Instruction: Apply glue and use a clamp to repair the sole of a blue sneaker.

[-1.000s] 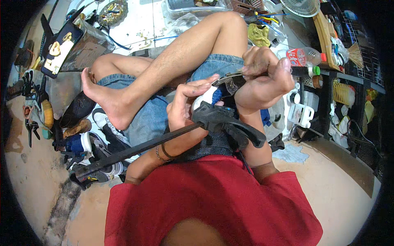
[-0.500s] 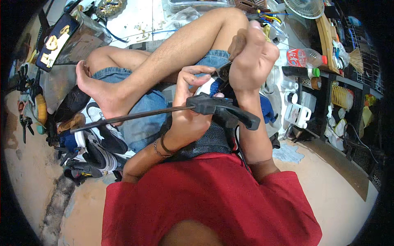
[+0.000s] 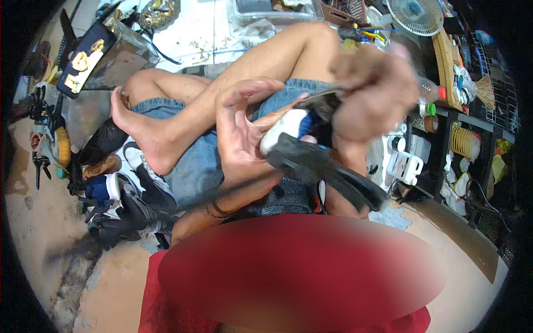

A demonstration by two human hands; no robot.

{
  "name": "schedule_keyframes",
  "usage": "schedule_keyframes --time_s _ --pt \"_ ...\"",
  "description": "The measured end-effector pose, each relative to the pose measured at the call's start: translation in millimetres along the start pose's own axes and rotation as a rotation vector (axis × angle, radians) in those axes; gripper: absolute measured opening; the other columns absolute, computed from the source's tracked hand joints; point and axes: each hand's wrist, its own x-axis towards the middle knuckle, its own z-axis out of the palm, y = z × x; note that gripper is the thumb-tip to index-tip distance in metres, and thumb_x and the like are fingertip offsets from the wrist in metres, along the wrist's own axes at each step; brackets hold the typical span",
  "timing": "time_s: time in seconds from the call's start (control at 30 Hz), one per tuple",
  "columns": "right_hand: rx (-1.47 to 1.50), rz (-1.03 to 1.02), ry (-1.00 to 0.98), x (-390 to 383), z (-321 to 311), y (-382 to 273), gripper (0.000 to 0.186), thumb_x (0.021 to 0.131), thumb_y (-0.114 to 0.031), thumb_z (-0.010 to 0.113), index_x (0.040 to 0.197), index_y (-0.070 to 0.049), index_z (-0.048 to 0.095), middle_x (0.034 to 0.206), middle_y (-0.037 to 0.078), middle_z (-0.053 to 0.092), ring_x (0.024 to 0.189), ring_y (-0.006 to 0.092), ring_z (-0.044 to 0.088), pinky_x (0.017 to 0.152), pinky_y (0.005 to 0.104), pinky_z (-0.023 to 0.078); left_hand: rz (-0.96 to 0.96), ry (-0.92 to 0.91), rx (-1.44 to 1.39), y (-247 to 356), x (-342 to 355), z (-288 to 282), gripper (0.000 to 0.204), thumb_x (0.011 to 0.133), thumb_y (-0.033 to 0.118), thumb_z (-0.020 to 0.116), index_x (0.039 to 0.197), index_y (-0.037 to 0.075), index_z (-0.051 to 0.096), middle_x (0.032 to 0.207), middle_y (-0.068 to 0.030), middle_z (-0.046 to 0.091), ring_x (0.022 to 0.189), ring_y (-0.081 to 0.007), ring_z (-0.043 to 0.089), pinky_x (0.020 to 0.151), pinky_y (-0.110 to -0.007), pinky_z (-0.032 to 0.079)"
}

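A white and blue shoe (image 3: 284, 131) is in my lap, its rounded white end tilted up. My left hand (image 3: 239, 125) cups its side with the palm, some fingers stretched away from it. Across the near side of the shoe lies a black bar clamp (image 3: 319, 164); its long bar slants to the lower left, blurred. To the right, my right hand (image 3: 380, 97) is raised and smeared by motion, so its fingers and anything in them cannot be made out. A dark flap-like part (image 3: 322, 104) shows between the shoe and that hand.
Several shoes (image 3: 141, 197) are piled on the left, near hanging clamps (image 3: 40, 158). A phone (image 3: 86, 58) is propped at the upper left. A clear plastic tub (image 3: 244, 11) and a fan (image 3: 416, 15) are at the far side. A white jug (image 3: 405, 166) stands right, beside dark shelves (image 3: 477, 125).
My right hand has moved right and swung away from the shoe. My left fingers have spread out along its side. The clamp has tilted, its handle lower right and its bar end lower left.
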Motion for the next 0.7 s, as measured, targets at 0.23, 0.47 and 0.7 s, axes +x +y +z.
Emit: schedule_keyframes --time_s 0.23,0.47,0.7 --pt "0.522 -0.145 0.244 41 -1 -49 0.057 0.102 -0.04 0.026 0.053 -0.01 0.026 0.048 0.003 0.022 0.042 0.0157 0.023 0.048 0.0332 0.027 0.221 -0.228 0.091 36 46 17 0.045 0.065 -0.006 0.087 0.102 -0.004 0.06 0.107 -0.0183 0.067 0.112 -0.0359 0.064 0.1 -0.048 0.05" --pt "0.654 -0.154 0.286 38 -15 -41 0.055 0.103 -0.033 0.029 0.053 -0.011 0.025 0.049 0.004 0.024 0.041 0.0157 0.024 0.047 0.0351 0.028 0.262 -0.461 0.07 28 52 12 0.045 0.062 -0.014 0.08 0.103 -0.002 0.065 0.104 -0.0159 0.065 0.113 -0.0358 0.063 0.104 -0.056 0.045" --pt "0.639 -0.348 0.338 41 -20 -18 0.048 0.104 -0.02 0.036 0.06 -0.002 0.04 0.046 0.006 0.036 0.039 0.0144 0.033 0.043 0.032 0.032 0.209 -0.414 0.304 39 52 32 0.045 0.063 -0.009 0.086 0.101 0.002 0.063 0.098 -0.0102 0.057 0.102 -0.0244 0.062 0.102 -0.048 0.047"
